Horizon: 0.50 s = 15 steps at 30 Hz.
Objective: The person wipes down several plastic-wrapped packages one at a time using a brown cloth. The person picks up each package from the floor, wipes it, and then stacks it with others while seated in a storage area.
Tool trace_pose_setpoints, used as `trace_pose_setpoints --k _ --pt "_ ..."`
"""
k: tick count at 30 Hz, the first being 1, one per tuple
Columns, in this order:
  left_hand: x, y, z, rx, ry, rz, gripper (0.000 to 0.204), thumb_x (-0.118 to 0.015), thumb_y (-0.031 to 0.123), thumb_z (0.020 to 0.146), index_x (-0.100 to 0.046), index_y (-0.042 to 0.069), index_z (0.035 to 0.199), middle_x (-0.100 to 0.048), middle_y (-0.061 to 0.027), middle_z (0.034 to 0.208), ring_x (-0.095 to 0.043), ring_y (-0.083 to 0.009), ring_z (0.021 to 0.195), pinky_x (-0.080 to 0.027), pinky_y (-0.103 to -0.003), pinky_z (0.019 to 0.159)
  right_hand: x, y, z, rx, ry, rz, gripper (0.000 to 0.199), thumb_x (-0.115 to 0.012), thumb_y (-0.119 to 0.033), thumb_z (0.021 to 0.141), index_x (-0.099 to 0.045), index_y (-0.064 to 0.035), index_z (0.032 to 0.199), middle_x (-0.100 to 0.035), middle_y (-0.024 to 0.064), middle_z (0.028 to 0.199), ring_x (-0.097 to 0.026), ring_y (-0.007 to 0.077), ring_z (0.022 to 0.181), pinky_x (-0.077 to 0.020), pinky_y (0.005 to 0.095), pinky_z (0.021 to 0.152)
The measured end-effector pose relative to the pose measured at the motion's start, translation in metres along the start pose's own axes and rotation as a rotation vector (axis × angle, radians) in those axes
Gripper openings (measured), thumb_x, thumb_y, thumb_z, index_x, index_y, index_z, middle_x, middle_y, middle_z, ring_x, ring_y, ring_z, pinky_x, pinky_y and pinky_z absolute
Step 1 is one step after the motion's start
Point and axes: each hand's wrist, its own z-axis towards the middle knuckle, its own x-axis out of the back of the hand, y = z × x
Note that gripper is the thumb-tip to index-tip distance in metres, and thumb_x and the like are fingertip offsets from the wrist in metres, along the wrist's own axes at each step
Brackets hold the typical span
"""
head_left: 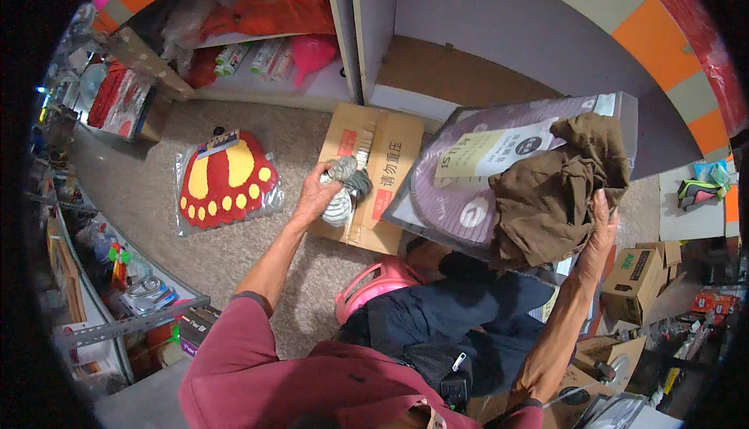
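Note:
My left hand (pixel 314 195) is closed around a bundle of grey and white striped soft material (pixel 339 204), perhaps yarn or cloth; its exact kind is unclear. This bundle is just above a cardboard box (pixel 390 140) on the floor. On the right, my right hand (pixel 602 230) grips the lower right edge of a crumpled brown cloth (pixel 542 206). The cloth lies over a large purple-grey mat in clear plastic wrapping (pixel 452 187), covering its right part. That wrapped mat leans across my knees, against the shelf front.
A red and yellow foot-shaped mat (pixel 228 183) in plastic lies on the floor at left. A pink plastic stool (pixel 360 292) is beside my legs. Ahead stands a shelf unit with a brown board (pixel 460 70). Open cardboard boxes (pixel 632 281) stand at right, a metal rack (pixel 133 327) at left.

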Motion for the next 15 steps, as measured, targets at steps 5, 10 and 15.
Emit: trace_pose_setpoints --k 5,10,15 --pt "0.034 0.084 0.004 0.027 0.017 -0.119 0.053 -0.082 0.009 0.1 -0.072 0.0 0.151 -0.083 -0.0088 0.121 -0.079 -0.0164 0.106 -0.065 -0.036 0.093 -0.01 -0.004 0.0 -0.054 -0.01 0.008 0.064 -0.083 -0.035 0.121 -0.064 -0.0011 0.172 -0.078 0.0128 0.16 -0.078 0.0235 0.139 -0.0632 0.0429 0.12" --pt "0.048 0.155 -0.006 0.034 0.068 -0.333 0.05 -0.085 0.01 0.099 -0.075 0.001 0.148 -0.083 -0.0064 0.124 -0.077 -0.0146 0.112 -0.063 -0.036 0.099 -0.015 -0.021 0.001 -0.101 -0.074 0.114 0.054 -0.08 -0.025 0.123 -0.065 0.0 0.168 -0.079 0.0115 0.157 -0.078 0.0227 0.137 -0.0615 0.041 0.12" --pt "0.097 0.362 -0.031 -0.341 0.209 -0.086 0.048 -0.085 0.014 0.1 -0.077 0.002 0.145 -0.084 -0.0072 0.129 -0.076 -0.0143 0.114 -0.062 -0.036 0.103 -0.025 -0.06 -0.002 -0.127 -0.195 0.304 0.054 -0.082 -0.024 0.122 -0.066 -0.001 0.168 -0.08 0.0119 0.157 -0.079 0.0232 0.136 -0.0651 0.043 0.119"
